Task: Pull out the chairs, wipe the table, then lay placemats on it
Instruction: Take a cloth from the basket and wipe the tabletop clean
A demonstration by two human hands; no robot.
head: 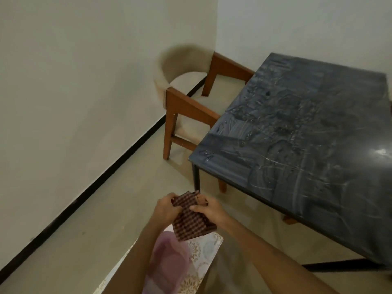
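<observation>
With the chair (186, 98) pulled out and the table (307, 134) streaked wet, both hands (167, 209) (209, 211) grip the cloth (191, 221); placemats seem left.

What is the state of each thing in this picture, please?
table: top bare, with wet wipe streaks
chair: upright, pulled back, seat front partly under the table edge
checked cloth: crumpled, held off the table
left hand: grips the cloth
right hand: grips the cloth
pink container: below the hands, blurred
</observation>
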